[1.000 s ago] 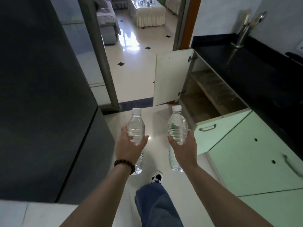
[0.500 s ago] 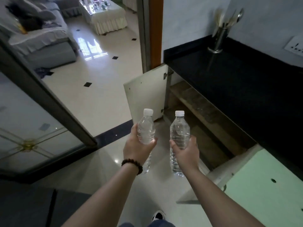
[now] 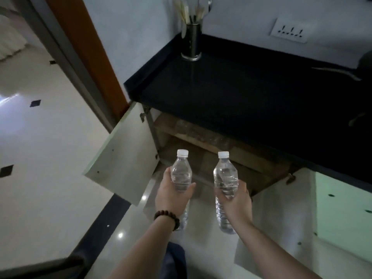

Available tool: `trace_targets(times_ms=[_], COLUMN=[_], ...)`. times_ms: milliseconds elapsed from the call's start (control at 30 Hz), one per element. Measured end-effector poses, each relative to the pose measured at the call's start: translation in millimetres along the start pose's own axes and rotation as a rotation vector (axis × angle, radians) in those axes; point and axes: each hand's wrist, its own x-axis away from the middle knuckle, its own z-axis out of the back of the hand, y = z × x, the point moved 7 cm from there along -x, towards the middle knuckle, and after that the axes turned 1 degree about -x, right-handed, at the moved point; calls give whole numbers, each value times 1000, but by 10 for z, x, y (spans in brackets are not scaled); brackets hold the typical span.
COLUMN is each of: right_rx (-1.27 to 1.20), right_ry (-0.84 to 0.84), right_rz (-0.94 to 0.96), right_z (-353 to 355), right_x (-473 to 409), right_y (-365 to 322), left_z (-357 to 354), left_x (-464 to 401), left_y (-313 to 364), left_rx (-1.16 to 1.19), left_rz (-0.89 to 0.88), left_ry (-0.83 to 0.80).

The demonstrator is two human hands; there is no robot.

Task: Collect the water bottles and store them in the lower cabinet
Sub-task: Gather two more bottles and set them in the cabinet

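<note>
I hold two clear water bottles with white caps upright in front of me. My left hand (image 3: 171, 198), with a bead bracelet at the wrist, grips the left bottle (image 3: 181, 174) around its middle. My right hand (image 3: 236, 200) grips the right bottle (image 3: 225, 178) the same way. Just beyond the bottles is the lower cabinet (image 3: 211, 156), open under the black counter, with a wooden shelf and a dark floor inside. Its pale left door (image 3: 122, 158) swings out toward me; the right door (image 3: 281, 208) is open too.
A black countertop (image 3: 241, 93) carries a steel utensil holder (image 3: 191, 43). A wall socket (image 3: 289, 33) is above it. Pale green cabinet fronts (image 3: 342, 208) stand at the right. A doorway with an orange frame (image 3: 90, 53) opens left onto glossy white floor tiles (image 3: 40, 148).
The view has swung right and closer to the open cabinet. Both hands still hold their bottles, which are now right in front of the cabinet opening.
</note>
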Motion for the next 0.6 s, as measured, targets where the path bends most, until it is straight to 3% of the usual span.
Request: trace_targets(times_ms=[333,600], right_rx=[-18,-51], right_ry=[170,246], right_rz=[-228,-289], right_z=[-505,-795], right_x=[-215,-771], right_y=[-103,378], left_z=[6,-598], left_x=[-1078,-1653], left_y=[-71,-489], left_rx=[-159,-130], left_rz=[-70,32], left_ry=[-238,-292])
